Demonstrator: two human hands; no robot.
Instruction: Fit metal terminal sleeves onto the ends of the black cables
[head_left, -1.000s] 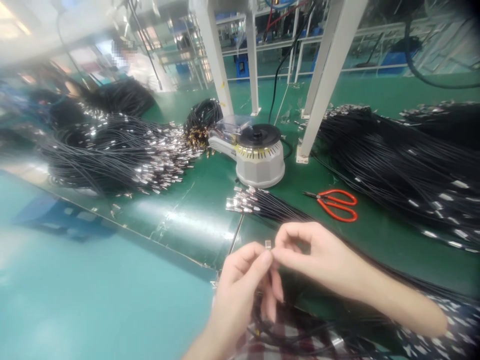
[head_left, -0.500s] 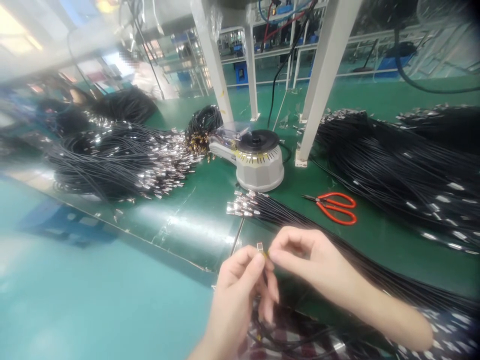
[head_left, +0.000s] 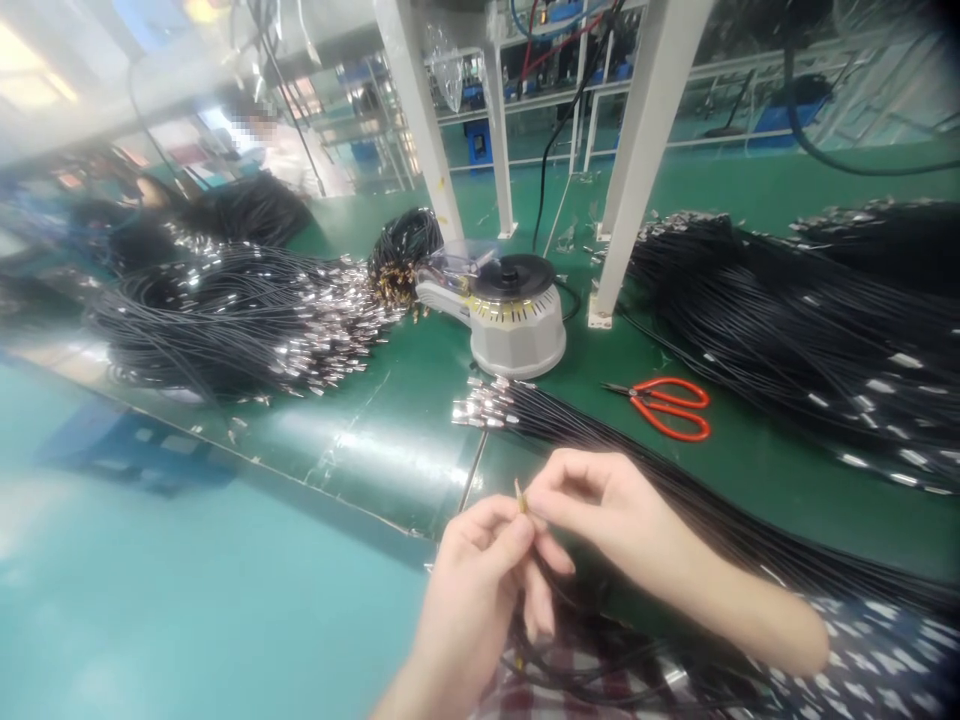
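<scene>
Held upright in front of the body, a slim metal cable connector (head_left: pixel 517 488) with a narrow glossy yellow band (head_left: pixel 523 505) at its lower part, too blurred to name the material. Pinched between thumb and forefinger of the left hand (head_left: pixel 487 555), other fingers loosely curled beneath, probably to steady the piece and leave the tip exposed. Closed to a fine pinch opposite, fingertips of the right hand (head_left: pixel 581 495) at the band's side, apparently gripping it, likely for close control. Below, over the lap, loose black cables (head_left: pixel 592 650), partly hidden. Just beyond, on a green worktop (head_left: pixel 390 445), a flat bundle of thin black cables (head_left: pixel 581 425) with silver ends aligned, presumably against tangling. Beside it, scissors with looped orange handles (head_left: pixel 637 393), blades pointing left. Behind the silver ends, a round grey-white machine with a black disc on top (head_left: pixel 517 340); farther out, large heaps of black cable left (head_left: pixel 202 320) and right (head_left: pixel 780 310). Worktop's front edge slanting down from far left towards the left hand, pale blue-green floor (head_left: pixel 187 580) beyond. More room leftward, over the shiny green stretch; tighter rightward, with bundle close by the right forearm.
</scene>
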